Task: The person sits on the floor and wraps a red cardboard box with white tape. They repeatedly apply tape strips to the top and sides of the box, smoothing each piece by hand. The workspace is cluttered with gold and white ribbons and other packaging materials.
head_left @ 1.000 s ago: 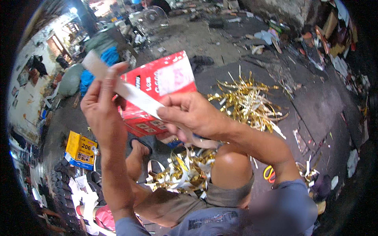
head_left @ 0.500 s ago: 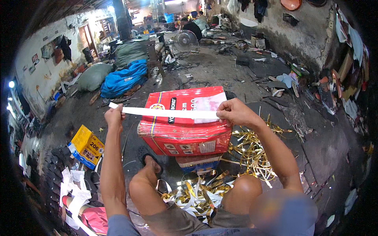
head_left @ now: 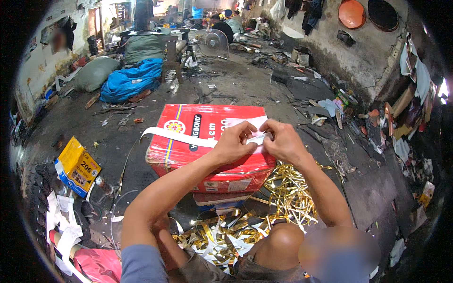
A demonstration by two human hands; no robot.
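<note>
A long white strip (head_left: 181, 137) lies across the top of a red carton (head_left: 181, 156), its free end curling past the carton's left edge. Near the carton's right side, my left hand (head_left: 235, 142) pinches the strip's other end between thumb and fingers. Close against it, my right hand (head_left: 284, 140) grips the same end with bent fingertips, over a pale patch on the carton. The strip looks folded or bunched between the fingertips; its exact shape there is partly hidden.
Gold and white ribbons (head_left: 222, 236) pile up between my legs, and tangled gold strips (head_left: 292, 193) lie right of the carton. A yellow box (head_left: 78, 165) stands left. Beyond are a blue tarp bundle (head_left: 134, 80), a sack (head_left: 97, 74) and a fan (head_left: 213, 43). Scraps line the right wall.
The strip, earlier stretched taut between my hands, now rests loosely on the carton. My left hand has left its left end and moved right, joining my right hand at the other end.
</note>
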